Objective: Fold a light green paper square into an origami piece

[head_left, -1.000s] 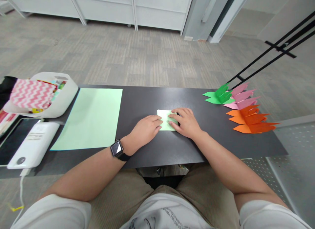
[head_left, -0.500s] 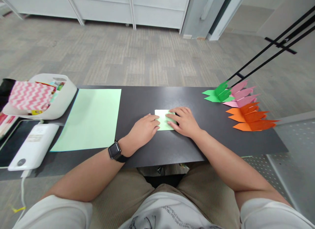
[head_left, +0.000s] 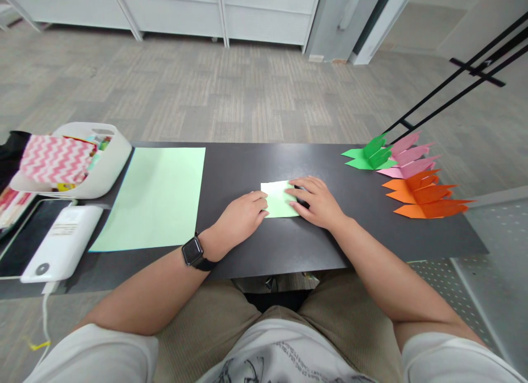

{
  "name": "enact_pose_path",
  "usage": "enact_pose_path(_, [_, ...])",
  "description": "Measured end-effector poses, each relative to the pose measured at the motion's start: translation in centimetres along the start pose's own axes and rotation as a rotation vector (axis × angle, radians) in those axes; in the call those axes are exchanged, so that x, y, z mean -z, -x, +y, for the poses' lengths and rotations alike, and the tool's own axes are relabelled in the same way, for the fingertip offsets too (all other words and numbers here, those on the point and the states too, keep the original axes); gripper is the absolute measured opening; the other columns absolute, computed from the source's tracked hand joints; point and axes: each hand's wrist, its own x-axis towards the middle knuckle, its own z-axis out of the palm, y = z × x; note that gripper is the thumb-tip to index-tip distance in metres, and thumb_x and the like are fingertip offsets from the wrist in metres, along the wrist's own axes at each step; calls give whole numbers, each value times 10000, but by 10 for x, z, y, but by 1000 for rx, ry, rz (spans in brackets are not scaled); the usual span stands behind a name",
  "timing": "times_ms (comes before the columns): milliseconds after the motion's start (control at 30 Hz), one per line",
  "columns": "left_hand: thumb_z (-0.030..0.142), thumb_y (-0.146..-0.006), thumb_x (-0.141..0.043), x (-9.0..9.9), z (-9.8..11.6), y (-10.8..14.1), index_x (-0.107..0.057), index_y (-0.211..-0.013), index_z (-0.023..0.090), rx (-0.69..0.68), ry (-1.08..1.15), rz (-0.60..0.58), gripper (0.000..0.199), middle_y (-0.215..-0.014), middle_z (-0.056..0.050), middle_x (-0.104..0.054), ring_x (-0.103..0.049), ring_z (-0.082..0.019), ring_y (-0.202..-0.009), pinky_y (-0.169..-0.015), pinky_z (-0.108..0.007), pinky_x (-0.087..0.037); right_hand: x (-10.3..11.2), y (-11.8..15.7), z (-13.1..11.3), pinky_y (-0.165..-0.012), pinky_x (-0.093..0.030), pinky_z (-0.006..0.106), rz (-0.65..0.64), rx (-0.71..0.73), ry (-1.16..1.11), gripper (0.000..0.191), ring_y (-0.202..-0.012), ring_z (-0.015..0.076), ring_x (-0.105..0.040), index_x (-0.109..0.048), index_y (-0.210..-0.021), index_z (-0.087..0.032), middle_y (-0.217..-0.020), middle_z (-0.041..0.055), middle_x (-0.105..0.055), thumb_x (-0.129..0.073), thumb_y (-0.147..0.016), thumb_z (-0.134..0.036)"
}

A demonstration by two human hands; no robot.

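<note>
A small piece of pale green paper (head_left: pixel 279 200), seemingly folded, lies flat on the dark table in front of me. My left hand (head_left: pixel 246 214) is at its left edge, fingers bent together with the thumb on the corner. On the opposite side, my right hand (head_left: pixel 317 203) has its fingers apart, the tips resting on the paper's right edge. The paper's underside is hidden. To the left lies a large light green sheet (head_left: pixel 154 199), flat and apart from my hands.
At the far right stand folded paper pieces in green (head_left: pixel 371 154), pink (head_left: pixel 414 159) and orange (head_left: pixel 424 196). A white basket (head_left: pixel 113 168) holding mixed items sits at the left. Nearer me are a white power bank (head_left: pixel 61 243) with a cable and a dark-screened phone (head_left: pixel 28 237).
My right hand has slid slightly to the right, toward the small paper's right edge, uncovering more of its surface. My left hand keeps its place. The view has shifted a little.
</note>
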Motion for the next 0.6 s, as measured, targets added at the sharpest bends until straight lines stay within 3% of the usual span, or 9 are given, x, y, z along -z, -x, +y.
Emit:
enact_pose_path(333, [202,-1043,-646,-1,-2,1,-727,-1223,155,-2,35,13,204,-1399,-136,-703,-694,-274,-1253,-1157,-453,-554,-4,2,2,-1218,-419,594,-36,1,8,324,-1318,307,-650,-750,-1348,-315,-1446,102,-703,-631,-1061,-405])
enact_pose_path(467, [234,-1030,-673,1,-4,0,-760,-1159,163,-24,0,25,172,-1395,-144,-703,-653,-304,-1315,-1211,-507,-503,-6,2,3,-1218,-418,589,-44,13,11,317,-1306,302,-660,-752,-1334,-288,-1438,111,-706,-631,-1063,-399])
enact_pose_path(600, [278,-1025,-697,3,-8,1,-744,-1250,157,-9,-43,25,260,-1441,-148,-688,-643,-321,-1345,-1255,-546,-454,-6,1,3,-1212,-417,592,-52,10,22,309,-1300,303,-665,-752,-1324,-286,-1429,108,-711,-627,-1066,-401])
